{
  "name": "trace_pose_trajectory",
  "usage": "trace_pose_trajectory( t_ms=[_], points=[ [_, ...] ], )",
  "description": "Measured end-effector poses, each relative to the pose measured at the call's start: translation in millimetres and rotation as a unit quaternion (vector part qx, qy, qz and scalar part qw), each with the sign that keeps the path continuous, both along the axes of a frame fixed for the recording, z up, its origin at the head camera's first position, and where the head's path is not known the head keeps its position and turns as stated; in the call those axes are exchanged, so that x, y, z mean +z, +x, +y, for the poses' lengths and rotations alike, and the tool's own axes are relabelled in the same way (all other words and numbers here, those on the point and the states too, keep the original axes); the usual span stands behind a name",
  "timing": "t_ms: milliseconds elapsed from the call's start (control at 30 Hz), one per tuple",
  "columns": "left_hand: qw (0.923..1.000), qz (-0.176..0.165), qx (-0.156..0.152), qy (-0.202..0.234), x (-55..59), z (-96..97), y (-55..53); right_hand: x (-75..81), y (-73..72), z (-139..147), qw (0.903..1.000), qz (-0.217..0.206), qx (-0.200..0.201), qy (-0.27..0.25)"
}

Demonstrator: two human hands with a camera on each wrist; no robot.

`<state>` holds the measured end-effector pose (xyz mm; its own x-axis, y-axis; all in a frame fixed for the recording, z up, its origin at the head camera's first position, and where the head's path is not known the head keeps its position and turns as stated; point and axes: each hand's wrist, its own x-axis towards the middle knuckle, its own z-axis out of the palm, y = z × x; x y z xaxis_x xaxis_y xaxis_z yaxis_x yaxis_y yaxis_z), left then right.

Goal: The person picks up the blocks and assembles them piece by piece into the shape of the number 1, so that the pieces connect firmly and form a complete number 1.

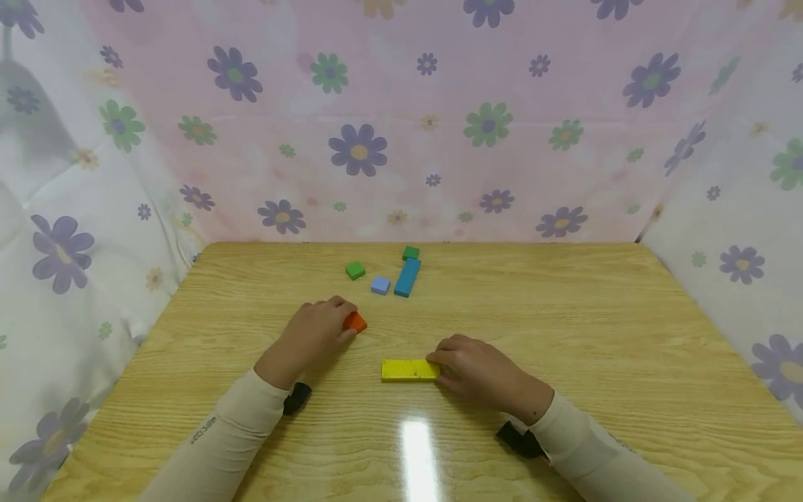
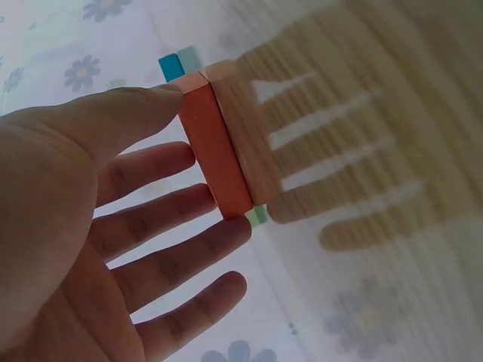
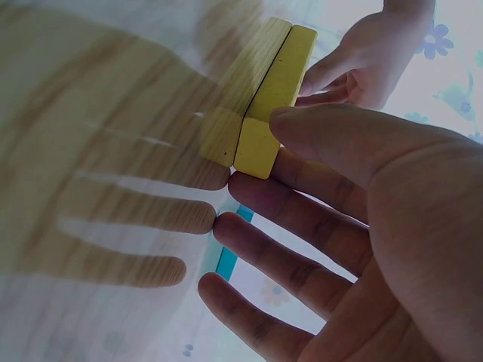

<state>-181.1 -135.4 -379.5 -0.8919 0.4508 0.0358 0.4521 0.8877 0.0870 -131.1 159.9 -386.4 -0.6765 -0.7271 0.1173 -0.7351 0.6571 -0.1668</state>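
In the head view, we see the left hand (image 1: 311, 337) pinching an orange-red block (image 1: 357, 323) and the right hand (image 1: 479, 369) pinching one end of a long yellow rectangular bar (image 1: 408, 371) on the wood-grained bench (image 1: 583, 314). The left wrist view shows us the block's smooth long side; the right wrist view, the bar's small dark marks.

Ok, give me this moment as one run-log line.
left hand: holds orange block | right hand: holds yellow block | farther back: blue block, lilac block, two green blocks | surface: table
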Motion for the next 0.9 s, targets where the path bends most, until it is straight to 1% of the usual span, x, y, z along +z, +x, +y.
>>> trace_pose_trajectory(
  t_ms=[233, 467, 633, 900],
  points=[
    [0.9999, -0.013, -0.004, 0.004, 3.0, 12.4, 0.8, 0.9, -0.3, 0, 1.0, -0.001, -0.002, 0.002],
    [0.9995, -0.015, -0.023, 0.018, 1.5, 28.4, 1.2, 1.0, 0.3, -1, 1.0, -0.001, -0.001, 0.004],
    [0.999, -0.008, -0.037, 0.025, 0.2, 37.7, 2.8, 0.4, 0.2, -1, 1.0, 0.0, -0.003, 0.007],
    [0.9982, 0.013, -0.058, 0.007, -0.4, 43.4, 6.5, 0.7, -0.4, -1, 1.0, 0.003, 0.001, 0.008]
  ],
)
